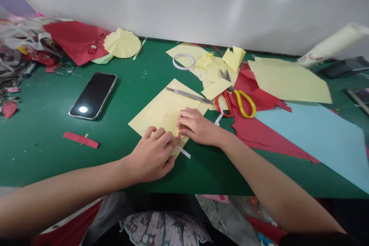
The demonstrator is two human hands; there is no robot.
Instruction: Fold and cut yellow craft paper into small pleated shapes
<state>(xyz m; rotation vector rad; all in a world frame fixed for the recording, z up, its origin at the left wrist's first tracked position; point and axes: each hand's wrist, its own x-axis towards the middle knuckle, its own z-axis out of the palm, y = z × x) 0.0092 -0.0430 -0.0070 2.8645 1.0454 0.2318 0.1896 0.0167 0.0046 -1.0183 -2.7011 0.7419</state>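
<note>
A pale yellow sheet of paper [157,109] lies at an angle on the table in front of me. At its near edge my left hand [155,153] has its fingers bent, pinching the paper. My right hand [194,126] is curled with thumb and fingertips together on the same edge, touching the left fingertips. What lies right under the fingertips is partly hidden. A short white strip [184,152] sticks out below the hands. Across the sheet's far right part rests a slim metal tool [188,95], perhaps a scalpel or tweezers.
Scissors [245,103] with red and yellow handles lie right of the sheet, among yellow scraps and red paper [250,134]. A tape roll [183,67] sits behind. A phone [93,95] and red strip [80,139] are left. Blue paper [317,130] covers the right side.
</note>
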